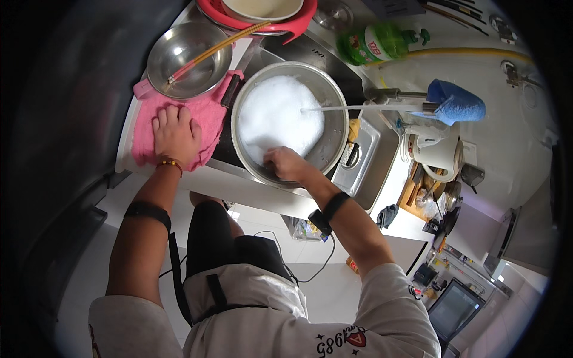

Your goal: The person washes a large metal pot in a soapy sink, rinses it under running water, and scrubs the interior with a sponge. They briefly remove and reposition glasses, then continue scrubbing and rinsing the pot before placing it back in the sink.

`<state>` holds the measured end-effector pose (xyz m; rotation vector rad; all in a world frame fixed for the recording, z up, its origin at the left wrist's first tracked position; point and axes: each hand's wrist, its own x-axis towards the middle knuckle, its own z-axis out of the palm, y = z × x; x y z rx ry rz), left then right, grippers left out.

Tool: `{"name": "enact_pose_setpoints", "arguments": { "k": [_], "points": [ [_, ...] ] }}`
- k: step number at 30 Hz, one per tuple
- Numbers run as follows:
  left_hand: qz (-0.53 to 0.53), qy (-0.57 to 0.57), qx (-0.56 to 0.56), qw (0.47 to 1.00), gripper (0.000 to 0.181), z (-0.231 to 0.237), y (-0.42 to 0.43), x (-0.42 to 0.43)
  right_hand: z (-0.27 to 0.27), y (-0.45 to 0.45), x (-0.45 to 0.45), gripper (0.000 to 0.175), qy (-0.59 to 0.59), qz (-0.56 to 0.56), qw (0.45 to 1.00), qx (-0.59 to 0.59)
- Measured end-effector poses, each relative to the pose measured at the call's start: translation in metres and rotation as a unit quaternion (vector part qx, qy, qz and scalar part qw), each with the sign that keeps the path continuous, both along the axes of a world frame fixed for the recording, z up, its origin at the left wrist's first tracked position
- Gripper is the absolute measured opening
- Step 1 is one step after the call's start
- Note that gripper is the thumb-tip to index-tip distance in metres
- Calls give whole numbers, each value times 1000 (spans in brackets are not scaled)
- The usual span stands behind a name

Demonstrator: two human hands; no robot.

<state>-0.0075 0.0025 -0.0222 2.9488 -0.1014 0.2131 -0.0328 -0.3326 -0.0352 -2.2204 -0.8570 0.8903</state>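
My left hand point(177, 136) lies with its palm down on a pink cloth point(145, 129) on the counter. My right hand point(286, 163) reaches into a large metal pot point(335, 129), its fingers curled at the edge of thick white foam point(282, 112); foam and blur hide whether it grips anything. Water runs from the faucet point(429, 108), which has a blue cloth point(461, 103) draped over it, into the foam. Beyond the pink cloth stands a steel bowl point(197, 49) with wooden chopsticks point(219, 46) laid across it.
A red plastic basket point(306, 20) holding a bowl stands at the back. Near the wall are a green pump bottle point(371, 43) and a white electric kettle point(432, 152). The sink basin point(376, 165) lies right of the pot. A dark cloth point(387, 216) rests on the counter's edge.
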Motion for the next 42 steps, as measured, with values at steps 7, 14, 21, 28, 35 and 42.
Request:
{"name": "enact_pose_setpoints", "arguments": {
  "k": [7, 14, 21, 28, 35, 42],
  "points": [
    [0, 24, -24, 999, 20, 0, 1, 0, 0, -3, -1, 9, 101, 52, 982, -151],
    [-5, 10, -15, 1000, 18, 0, 1, 1, -5, 0, 2, 16, 26, 10, 999, -42],
    [0, 7, -12, 1000, 17, -1, 0, 1, 0, -1, 1, 12, -7, 30, 997, -71],
    [-3, -5, -8, 1000, 18, -4, 1, 0, -1, -4, 2, 15, 53, 58, 995, -67],
    [-3, -8, -7, 1000, 18, -1, 1, 1, -10, 4, 4, 11, -8, 39, 992, -123],
    [-3, -1, -18, 1000, 18, -2, 2, 0, 0, -4, 0, 15, -29, 134, 987, -87]
  ]
}}
